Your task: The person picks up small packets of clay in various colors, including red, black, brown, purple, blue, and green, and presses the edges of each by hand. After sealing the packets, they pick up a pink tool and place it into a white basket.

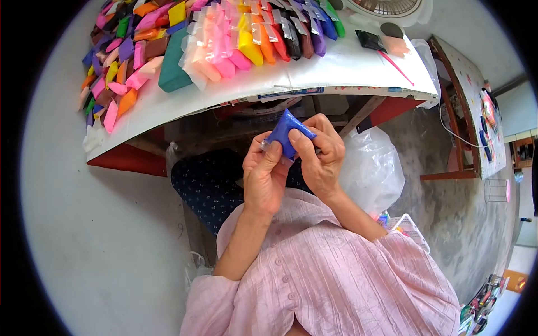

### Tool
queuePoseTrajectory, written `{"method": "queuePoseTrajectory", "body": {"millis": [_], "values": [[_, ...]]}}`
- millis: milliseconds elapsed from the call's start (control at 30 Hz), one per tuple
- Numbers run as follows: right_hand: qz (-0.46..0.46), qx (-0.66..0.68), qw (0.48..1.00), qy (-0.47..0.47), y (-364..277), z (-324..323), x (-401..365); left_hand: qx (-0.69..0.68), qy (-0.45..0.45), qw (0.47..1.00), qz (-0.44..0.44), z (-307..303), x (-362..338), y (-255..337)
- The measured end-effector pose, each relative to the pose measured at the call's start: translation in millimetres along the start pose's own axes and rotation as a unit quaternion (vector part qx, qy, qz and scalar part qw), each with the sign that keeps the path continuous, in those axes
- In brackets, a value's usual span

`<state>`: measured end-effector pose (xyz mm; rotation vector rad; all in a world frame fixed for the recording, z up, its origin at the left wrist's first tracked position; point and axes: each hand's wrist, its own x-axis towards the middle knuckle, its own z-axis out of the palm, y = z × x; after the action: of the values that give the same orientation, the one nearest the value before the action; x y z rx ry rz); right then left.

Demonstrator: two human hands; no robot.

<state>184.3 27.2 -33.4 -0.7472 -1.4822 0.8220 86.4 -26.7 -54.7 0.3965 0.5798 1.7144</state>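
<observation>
A small blue clay packet (288,134) in clear plastic wrap is held above the lap, between both hands. My left hand (265,175) pinches its lower left side, where a bit of clear film sticks out by the fingers. My right hand (320,154) grips the right side, with the thumb pressed on the front face. The packet is tilted, one corner pointing up. Fingers cover its edges, and its back is hidden.
On the white table (246,89) lie a heap of colourful packets (126,61), a row of clear-wrapped packets (252,42), a green block (175,67), a black packet (370,40) and a pink stick (397,68). A translucent plastic bag (372,168) stands at the right.
</observation>
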Motion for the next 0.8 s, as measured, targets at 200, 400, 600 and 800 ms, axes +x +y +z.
{"method": "queuePoseTrajectory", "body": {"millis": [200,400,600,800], "values": [[-0.008,-0.009,1.0,0.0,0,-4,-1,-0.012,-0.001,1.0,-0.008,1,-1,-4],[0.028,-0.015,0.998,-0.053,4,-12,4,0.058,0.013,0.997,0.046,2,0,3],[0.084,0.016,0.993,-0.083,-2,-16,10,0.159,0.005,0.984,0.081,3,0,11],[0.137,0.046,0.979,-0.145,-1,-25,14,0.303,-0.056,0.944,0.117,1,7,32]]}}
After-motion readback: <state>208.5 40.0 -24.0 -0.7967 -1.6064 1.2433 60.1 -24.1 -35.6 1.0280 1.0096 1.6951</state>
